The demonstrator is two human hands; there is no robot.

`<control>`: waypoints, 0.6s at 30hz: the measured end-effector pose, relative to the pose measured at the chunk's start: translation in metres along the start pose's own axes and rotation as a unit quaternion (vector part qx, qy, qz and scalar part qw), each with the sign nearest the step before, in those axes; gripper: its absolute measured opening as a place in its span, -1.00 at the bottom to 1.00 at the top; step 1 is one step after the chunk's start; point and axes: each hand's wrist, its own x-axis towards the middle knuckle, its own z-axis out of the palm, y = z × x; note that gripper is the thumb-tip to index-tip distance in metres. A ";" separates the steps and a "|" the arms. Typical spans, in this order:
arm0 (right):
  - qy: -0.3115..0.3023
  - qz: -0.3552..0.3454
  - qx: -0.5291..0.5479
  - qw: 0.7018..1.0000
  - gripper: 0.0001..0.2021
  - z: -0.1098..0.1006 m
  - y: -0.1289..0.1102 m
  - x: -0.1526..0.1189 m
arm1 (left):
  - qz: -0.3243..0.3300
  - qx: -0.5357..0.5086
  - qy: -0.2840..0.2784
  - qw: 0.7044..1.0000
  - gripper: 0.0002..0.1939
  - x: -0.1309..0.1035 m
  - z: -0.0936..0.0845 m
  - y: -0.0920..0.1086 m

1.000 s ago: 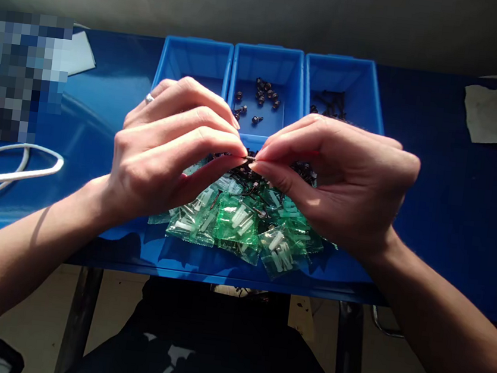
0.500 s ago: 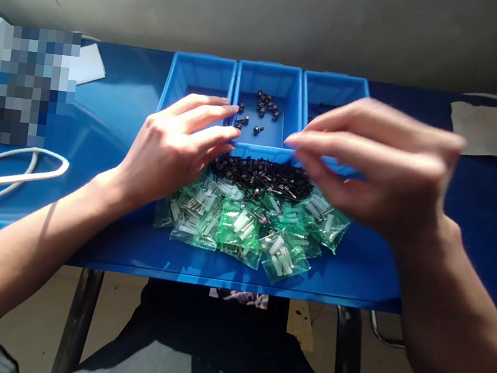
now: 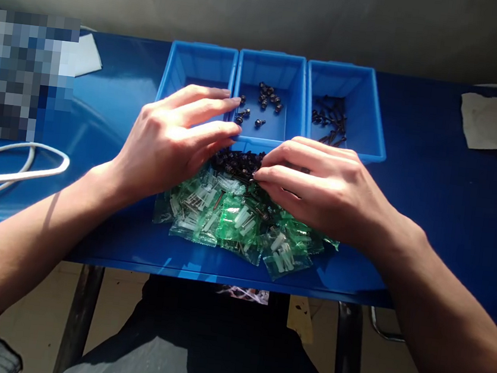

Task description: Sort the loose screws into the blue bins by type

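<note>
Three blue bins stand side by side. The middle bin (image 3: pixel 294 96) holds several short black screws (image 3: pixel 267 97); longer black screws (image 3: pixel 337 116) lie in the right bin (image 3: pixel 376 114). Over the front edges of the left bin (image 3: pixel 167 69) and the middle one rests my left hand (image 3: pixel 178 133), fingers apart and holding nothing. My right hand (image 3: pixel 320 186) is at the pile of black screws (image 3: pixel 237 162) in front of the bins, thumb and fingertips pinched together; what is between them is too small to name. Green-tinted bags of white plugs and screws (image 3: pixel 239 221) lie nearest the table's front edge.
A white cable loop (image 3: pixel 48 172) lies at the left, with a white paper (image 3: pixel 89 56) and a pixelated area behind it. Brownish paper (image 3: pixel 493 121) and a cable are at the far right. A grey wall (image 3: pixel 268 15) rises behind the blue table (image 3: pixel 124 94).
My right hand has moved down and left from above the right bin to the screw pile, uncovering the right bin's screws. My left hand has barely moved.
</note>
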 end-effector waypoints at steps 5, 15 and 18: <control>0.018 0.014 0.011 1.000 -0.86 0.003 0.000 0.000 | -0.023 -0.013 -0.003 1.000 -0.78 0.001 -0.001 0.003; 0.004 0.043 0.006 0.999 -0.80 -0.003 -0.003 0.004 | -0.015 -0.018 -0.013 1.000 -0.73 -0.002 0.000 -0.002; 0.057 0.056 0.044 0.996 -0.84 -0.005 -0.007 0.004 | 0.003 -0.014 -0.003 1.000 -0.71 -0.002 0.000 -0.003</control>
